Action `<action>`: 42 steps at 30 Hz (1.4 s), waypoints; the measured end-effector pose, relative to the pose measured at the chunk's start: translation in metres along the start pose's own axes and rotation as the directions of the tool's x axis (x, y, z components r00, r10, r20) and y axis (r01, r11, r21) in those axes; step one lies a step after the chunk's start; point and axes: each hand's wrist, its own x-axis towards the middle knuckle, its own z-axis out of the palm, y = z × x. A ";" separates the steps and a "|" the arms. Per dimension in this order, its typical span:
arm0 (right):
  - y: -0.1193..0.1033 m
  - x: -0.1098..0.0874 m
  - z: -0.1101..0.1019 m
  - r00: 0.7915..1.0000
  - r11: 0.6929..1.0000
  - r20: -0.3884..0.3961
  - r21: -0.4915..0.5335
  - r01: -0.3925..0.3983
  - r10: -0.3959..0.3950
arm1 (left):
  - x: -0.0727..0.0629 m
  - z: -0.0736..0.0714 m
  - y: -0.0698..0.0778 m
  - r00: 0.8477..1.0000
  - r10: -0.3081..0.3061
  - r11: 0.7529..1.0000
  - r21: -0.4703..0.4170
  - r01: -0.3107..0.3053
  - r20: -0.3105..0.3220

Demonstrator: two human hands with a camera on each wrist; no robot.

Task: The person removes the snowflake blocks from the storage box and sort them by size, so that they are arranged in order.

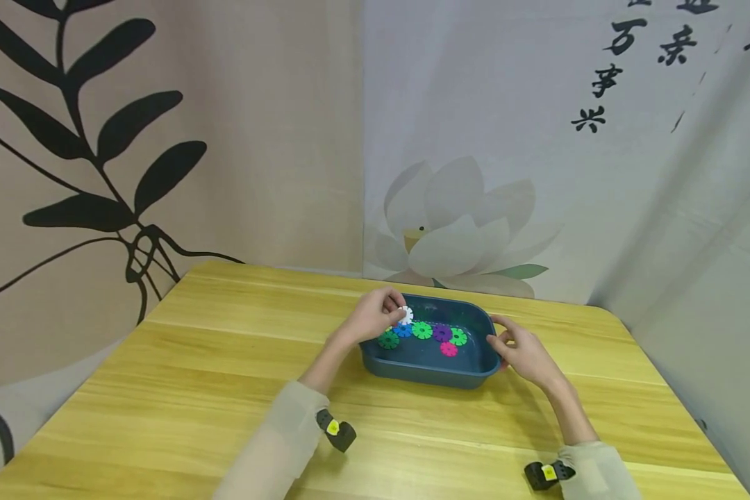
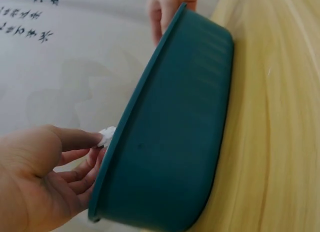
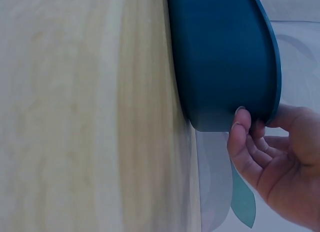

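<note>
One blue basin, long axis left-to-right

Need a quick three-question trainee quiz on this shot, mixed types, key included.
1. Which colour of disc does the left hand pinch?
A) blue
B) white
C) purple

2. Fill in: in the head view, the right hand touches the ____ end of the tub.

3. True or false: the pink disc lies inside the tub.

Key:
1. B, the white disc
2. right
3. True
</note>
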 end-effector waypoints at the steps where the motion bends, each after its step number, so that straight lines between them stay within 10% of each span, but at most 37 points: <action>1: 0.000 0.000 0.000 1.000 1.000 0.000 -0.006 -0.001 0.001 | -0.001 -0.003 -0.001 1.000 -0.008 1.000 -0.018 0.008 -0.007; 24: 0.008 0.000 -0.001 1.000 0.999 0.024 0.036 0.001 -0.002 | -0.017 -0.053 -0.049 0.952 -0.220 0.959 -0.224 0.171 -0.214; 42: 0.002 0.000 -0.002 0.999 0.999 0.033 0.034 -0.006 0.005 | -0.019 -0.055 -0.085 0.945 -0.276 0.960 -0.092 0.264 -0.172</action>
